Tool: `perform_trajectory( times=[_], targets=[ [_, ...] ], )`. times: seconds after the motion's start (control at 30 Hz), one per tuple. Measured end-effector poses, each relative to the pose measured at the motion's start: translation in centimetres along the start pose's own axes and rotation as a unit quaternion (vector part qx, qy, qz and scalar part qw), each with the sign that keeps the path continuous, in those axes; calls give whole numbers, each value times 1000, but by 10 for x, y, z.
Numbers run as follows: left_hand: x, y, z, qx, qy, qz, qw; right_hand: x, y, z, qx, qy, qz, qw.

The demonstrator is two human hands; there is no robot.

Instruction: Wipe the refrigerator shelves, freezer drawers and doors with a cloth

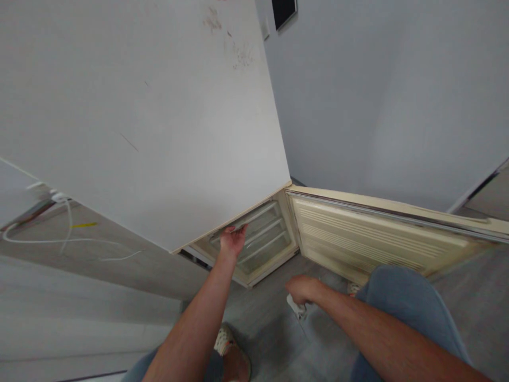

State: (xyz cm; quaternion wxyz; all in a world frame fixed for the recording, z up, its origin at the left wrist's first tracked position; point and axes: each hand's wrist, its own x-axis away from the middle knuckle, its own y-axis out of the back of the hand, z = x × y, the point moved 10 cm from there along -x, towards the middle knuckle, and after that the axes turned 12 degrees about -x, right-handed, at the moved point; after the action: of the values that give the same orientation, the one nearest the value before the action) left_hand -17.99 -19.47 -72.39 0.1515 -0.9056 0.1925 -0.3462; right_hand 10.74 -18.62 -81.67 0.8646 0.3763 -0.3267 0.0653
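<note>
A low white refrigerator (170,122) stands in front of me with its cream-lined door (382,233) swung out to the right. My left hand (233,240) reaches into the upper part of the compartment, palm turned up and fingers curled at a pale strip near the top edge. What the fingers grip there is partly hidden. Behind and beside that hand are white shelf bars (262,231) in several rows. Above the floor, near the lower corner of the door, my right hand (301,289) is closed round a whitish object (296,307), blurred and mostly covered by the fist.
White cables (69,239) and a yellow strip (84,225) lie left of the refrigerator. A grey wall (377,95) rises behind it. My shoe (225,339) and knee (405,302) are close to the opening and door. Brown smudges mark the refrigerator's top.
</note>
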Motion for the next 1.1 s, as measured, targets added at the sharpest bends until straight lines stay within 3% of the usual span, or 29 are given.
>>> perform_trajectory(
  times=[0.07,0.2,0.3,0.47,0.63,0.77,0.9,1.1],
  targets=[
    [-1,18,26,-28,18,-15,999,2,1,5,22,11,6,1000],
    [3,63,98,-81,84,-65,991,3,2,14,48,31,17,998],
    [-2,83,131,-83,88,-93,988,0,-2,18,59,35,28,997],
    [-30,82,137,-46,46,-103,993,-3,-8,14,65,35,29,997],
    [-59,67,133,-8,34,-68,997,-4,-6,8,51,38,14,998],
    [-69,66,134,16,31,-43,998,-6,-5,5,33,27,23,999],
    [-58,74,151,24,40,-33,998,-10,1,0,32,8,24,999],
    [-6,99,196,21,67,-1,998,-6,23,-6,40,-11,-2,999]
  ],
)
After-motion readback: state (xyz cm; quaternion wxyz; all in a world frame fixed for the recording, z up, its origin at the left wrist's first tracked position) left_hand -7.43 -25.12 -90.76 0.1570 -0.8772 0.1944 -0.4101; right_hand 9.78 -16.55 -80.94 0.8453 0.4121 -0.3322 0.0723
